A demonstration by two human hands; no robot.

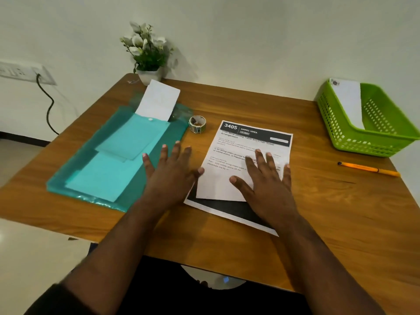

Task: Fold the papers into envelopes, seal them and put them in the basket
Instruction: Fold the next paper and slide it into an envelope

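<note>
A teal folder (127,153) is lying at nine o'clock on the desk (318,212), the left hand (171,170) hovering flat and spread at its edge. The right hand (264,178) is pressing, fingers splayed, on the paper (229,178), its near edge folded up; the green basket (372,130) is sitting at two o'clock, holding one envelope (348,101).

The right hand (268,178) covers the middle of the printed sheet (254,142), whose small text is too blurred to read beyond its header. The left hand (169,171) hides the near right part of the teal plastic folder (68,178). In the green basket (368,123), cut off at the right edge, the envelope's (347,101) lower end is hidden behind the near wall. The wall socket (20,71) runs off the left edge. The sticker roll's (197,124) print is too small to tell.
</note>
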